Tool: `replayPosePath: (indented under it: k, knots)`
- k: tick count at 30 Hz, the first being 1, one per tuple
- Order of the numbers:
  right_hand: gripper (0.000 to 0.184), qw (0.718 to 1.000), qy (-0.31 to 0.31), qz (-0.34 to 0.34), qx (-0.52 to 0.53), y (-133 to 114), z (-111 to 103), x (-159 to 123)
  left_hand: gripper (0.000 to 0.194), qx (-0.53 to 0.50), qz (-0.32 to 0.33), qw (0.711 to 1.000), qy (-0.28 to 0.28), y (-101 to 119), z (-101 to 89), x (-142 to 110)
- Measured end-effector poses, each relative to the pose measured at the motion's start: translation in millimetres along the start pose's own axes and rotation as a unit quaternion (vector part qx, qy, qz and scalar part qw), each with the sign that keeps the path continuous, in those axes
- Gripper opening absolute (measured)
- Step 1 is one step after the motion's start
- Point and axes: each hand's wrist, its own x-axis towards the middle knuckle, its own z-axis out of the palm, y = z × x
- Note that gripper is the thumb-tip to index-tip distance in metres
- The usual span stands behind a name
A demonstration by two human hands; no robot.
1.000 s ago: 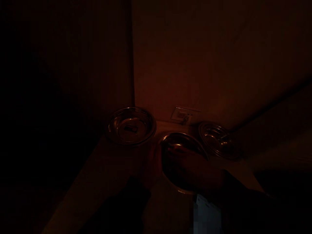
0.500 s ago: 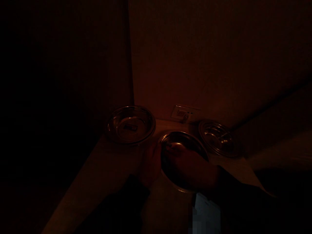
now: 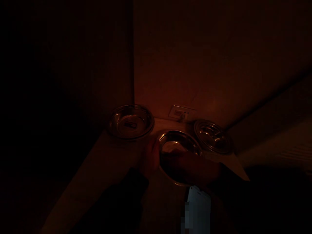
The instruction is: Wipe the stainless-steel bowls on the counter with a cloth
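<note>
In dim reddish light, a round shiny metal bowl (image 3: 173, 145) rests tilted toward me at the middle of the table. My left hand (image 3: 149, 158) is closed against its left rim, thumb side up. My right hand (image 3: 196, 166) reaches over the near right rim into the bowl. Its fingers sink into dark shadow, so I cannot make out whether they hold anything. Close to the left hand, a wide metal dish (image 3: 118, 117) with a dark rectangular mark on its bottom stands at the back left. Several nested metal dishes (image 3: 200, 130) seem to stand at the back right.
A pale wooden table (image 3: 107, 162) narrows toward the wall. Behind it, a wall socket (image 3: 177, 112) sits low on the wall (image 3: 165, 71), with something plugged in. A pale flat object (image 3: 200, 198), partly pixelated, lies below the bowl near the bottom edge.
The view has shifted slightly, so the bowl, right-hand dishes and pale object appear a little further left. My right hand has moved slightly within the bowl; the left still grips its rim.
</note>
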Motion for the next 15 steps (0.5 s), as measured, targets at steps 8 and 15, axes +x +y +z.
replayPosePath:
  k: [8, 15]
  knots:
    - [0.038, 0.989, 0.048, 0.108, -0.085, -10, 8, 17, 0.034, -0.026, 0.017, 0.999, -0.033, -1, -1.9, 2]
    - [0.036, 0.979, 0.085, 0.132, -0.128, -3, 16, 25, 0.032, -0.008, 0.021, 1.0, -0.013, -2, -2.1, 3]
